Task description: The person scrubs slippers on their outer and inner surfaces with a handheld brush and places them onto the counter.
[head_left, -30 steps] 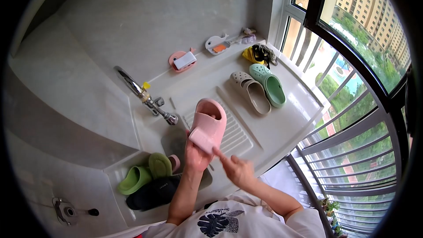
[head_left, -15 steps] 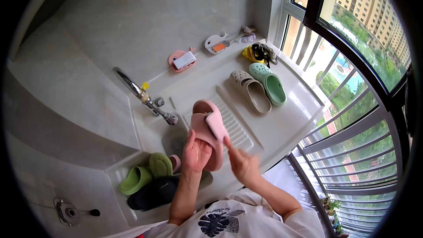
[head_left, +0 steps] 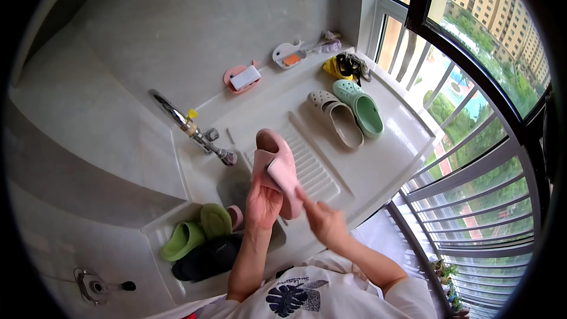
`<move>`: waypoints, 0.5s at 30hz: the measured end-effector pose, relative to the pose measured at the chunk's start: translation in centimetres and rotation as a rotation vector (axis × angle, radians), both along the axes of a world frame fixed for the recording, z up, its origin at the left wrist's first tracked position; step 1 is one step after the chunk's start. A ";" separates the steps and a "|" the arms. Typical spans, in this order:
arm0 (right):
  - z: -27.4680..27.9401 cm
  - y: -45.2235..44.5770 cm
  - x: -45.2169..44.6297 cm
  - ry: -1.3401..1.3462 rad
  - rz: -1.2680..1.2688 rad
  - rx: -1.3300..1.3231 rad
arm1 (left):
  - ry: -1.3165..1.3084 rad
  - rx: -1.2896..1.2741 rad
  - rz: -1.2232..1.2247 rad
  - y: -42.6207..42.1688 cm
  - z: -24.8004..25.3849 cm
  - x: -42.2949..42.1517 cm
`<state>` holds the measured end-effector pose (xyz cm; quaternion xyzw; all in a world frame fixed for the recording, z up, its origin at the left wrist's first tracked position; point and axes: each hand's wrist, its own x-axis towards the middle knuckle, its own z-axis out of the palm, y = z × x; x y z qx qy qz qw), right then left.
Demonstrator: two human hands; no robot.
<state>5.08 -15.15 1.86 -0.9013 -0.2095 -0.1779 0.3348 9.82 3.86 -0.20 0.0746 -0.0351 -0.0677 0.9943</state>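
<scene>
My left hand [head_left: 263, 204] grips a pink slipper [head_left: 277, 147] over the washboard part of the sink [head_left: 307, 168], with the toe end pointing up and away. A smooth pink piece [head_left: 282, 176] lies slanted across the slipper; whether it is a strap or a separate object I cannot tell. My right hand [head_left: 326, 221] is at the slipper's right edge, its index finger stretched out against the pink surface and the other fingers curled. What those curled fingers hold, if anything, is hidden.
Beige clog [head_left: 342, 124] and mint clog [head_left: 367, 115] stand at the right. Green slippers [head_left: 182, 241] and a black slipper [head_left: 209, 258] lie lower left. A faucet [head_left: 189, 127] rises behind the basin. Soap dishes [head_left: 242, 80] line the back ledge; a railed window is at right.
The slipper has turned in my left hand, and its pink piece slants differently. My right hand has shifted slightly along the slipper's right edge. The view has moved a little.
</scene>
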 end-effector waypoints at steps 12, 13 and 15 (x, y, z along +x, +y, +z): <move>-0.1 -0.1 1.2 0.026 -0.030 0.140 | 0.138 -0.038 0.051 -0.7 1.4 0.1; -0.1 -0.1 0.8 0.057 -0.024 0.112 | 0.117 -0.061 0.052 -0.5 1.2 0.3; -0.6 0.1 -0.4 0.085 0.025 0.096 | 0.086 -0.028 0.083 -0.1 1.3 0.7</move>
